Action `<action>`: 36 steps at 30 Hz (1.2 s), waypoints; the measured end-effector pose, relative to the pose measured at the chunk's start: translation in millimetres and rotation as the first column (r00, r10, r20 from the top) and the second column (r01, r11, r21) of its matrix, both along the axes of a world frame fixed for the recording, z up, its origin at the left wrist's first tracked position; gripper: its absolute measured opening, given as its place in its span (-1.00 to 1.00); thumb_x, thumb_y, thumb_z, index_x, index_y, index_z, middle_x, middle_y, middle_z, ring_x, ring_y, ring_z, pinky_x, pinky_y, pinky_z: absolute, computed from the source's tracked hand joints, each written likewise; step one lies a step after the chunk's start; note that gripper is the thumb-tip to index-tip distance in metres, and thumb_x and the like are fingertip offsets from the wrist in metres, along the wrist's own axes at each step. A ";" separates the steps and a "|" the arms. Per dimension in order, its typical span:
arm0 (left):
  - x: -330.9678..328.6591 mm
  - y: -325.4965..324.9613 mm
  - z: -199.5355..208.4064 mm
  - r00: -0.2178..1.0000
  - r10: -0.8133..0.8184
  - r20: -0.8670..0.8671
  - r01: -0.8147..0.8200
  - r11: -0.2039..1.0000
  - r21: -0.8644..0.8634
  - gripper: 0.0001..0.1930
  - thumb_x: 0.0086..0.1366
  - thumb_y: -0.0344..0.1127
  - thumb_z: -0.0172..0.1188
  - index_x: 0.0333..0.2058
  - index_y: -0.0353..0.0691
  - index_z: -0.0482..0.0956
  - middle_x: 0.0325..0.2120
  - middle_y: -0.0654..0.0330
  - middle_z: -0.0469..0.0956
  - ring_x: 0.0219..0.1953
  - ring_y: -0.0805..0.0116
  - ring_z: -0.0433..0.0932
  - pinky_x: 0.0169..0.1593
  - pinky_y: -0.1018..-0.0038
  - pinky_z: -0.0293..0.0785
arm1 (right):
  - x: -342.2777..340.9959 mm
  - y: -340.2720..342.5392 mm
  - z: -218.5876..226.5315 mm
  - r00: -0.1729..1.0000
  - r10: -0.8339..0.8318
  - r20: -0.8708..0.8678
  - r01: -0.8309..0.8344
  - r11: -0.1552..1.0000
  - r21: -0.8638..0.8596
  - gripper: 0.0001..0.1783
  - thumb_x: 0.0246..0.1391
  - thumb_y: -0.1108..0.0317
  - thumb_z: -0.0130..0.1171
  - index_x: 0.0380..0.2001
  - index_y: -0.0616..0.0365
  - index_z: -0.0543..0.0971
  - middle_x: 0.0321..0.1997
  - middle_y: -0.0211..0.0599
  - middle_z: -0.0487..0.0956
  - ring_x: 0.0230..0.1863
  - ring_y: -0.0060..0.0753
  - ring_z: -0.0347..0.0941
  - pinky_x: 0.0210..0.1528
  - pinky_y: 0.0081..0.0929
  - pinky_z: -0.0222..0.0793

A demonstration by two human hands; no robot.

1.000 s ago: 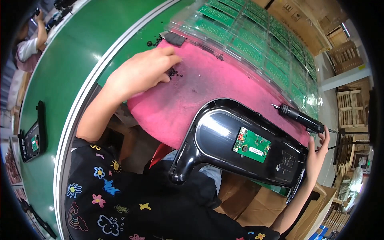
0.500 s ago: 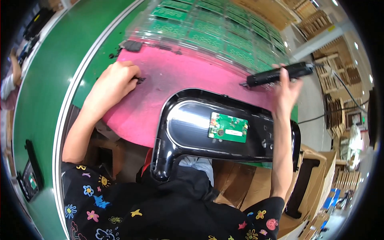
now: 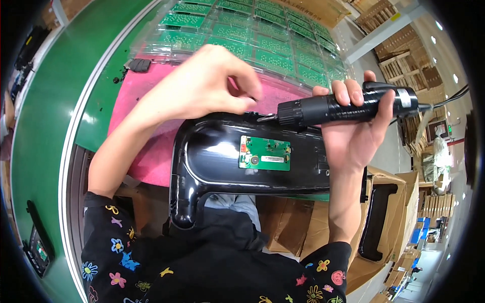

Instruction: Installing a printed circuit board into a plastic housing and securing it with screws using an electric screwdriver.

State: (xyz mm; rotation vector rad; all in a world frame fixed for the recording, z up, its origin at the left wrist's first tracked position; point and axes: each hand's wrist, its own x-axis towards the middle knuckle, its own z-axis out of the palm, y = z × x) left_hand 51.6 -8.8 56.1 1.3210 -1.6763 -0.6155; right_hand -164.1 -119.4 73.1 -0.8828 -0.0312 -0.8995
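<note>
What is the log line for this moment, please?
Right hand: grips driver | Left hand: near driver tip, hold unclear | Board: in black housing

Smooth, glossy plastic housing (image 3: 214, 164)

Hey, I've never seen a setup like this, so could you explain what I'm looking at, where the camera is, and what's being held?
There's no robot here: these are a person's own bare hands. The camera sits on their head, looking down, and its wide lens bends straight edges.

The right hand grips a black electric screwdriver, its tip pointing toward the left hand. The left thumb and fingertips are close together near that tip; whether they pinch something small, I can't tell.

Below the hands is a glossy black plastic housing with a green circuit board on it. It overlaps a pink mat; beyond lie rows of green boards.
</note>
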 end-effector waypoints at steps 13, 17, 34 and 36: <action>-14.8 5.7 -21.6 0.880 -0.184 -0.439 0.258 0.959 0.117 -0.88 0.21 -0.58 0.12 -0.27 -0.40 0.56 -0.37 0.15 0.58 -0.31 0.46 0.55 -0.19 0.54 0.51 | -25.0 37.7 15.6 0.994 -0.075 0.083 0.098 0.946 -0.309 -0.53 0.07 0.05 0.27 -0.04 -0.06 0.36 -0.54 -0.66 0.34 -0.44 -0.67 0.22 -0.06 -0.41 0.08; -21.2 5.6 -20.4 0.954 -0.247 -0.173 0.267 0.958 0.102 -0.90 0.17 -0.53 0.17 -0.31 -0.39 0.56 -0.36 0.14 0.60 -0.28 0.41 0.57 -0.21 0.54 0.50 | -29.7 43.9 23.1 0.988 -0.112 0.109 0.144 0.926 -0.349 -0.55 0.00 0.11 0.35 -0.11 -0.09 0.38 -0.57 -0.70 0.38 -0.45 -0.69 0.26 -0.06 -0.43 0.09; -27.3 6.0 -33.2 0.965 -0.239 -0.111 0.233 0.970 -0.062 -0.83 0.02 -0.51 0.28 -0.35 -0.38 0.56 -0.42 0.08 0.60 -0.38 0.23 0.60 -0.26 0.43 0.50 | -20.2 44.7 10.8 0.996 -0.048 0.072 0.075 0.900 -0.429 -0.50 0.02 0.07 0.32 -0.07 -0.11 0.32 -0.53 -0.65 0.40 -0.45 -0.68 0.29 -0.10 -0.45 0.10; -31.9 6.2 -29.8 0.983 -0.183 -0.018 0.176 0.965 -0.195 -0.81 0.02 -0.51 0.29 -0.33 -0.37 0.56 -0.40 0.07 0.59 -0.36 0.16 0.59 -0.28 0.42 0.50 | -20.9 40.6 8.5 0.997 -0.050 0.066 0.074 0.895 -0.440 -0.51 0.03 0.05 0.30 -0.06 -0.11 0.32 -0.52 -0.63 0.40 -0.44 -0.66 0.29 -0.08 -0.41 0.11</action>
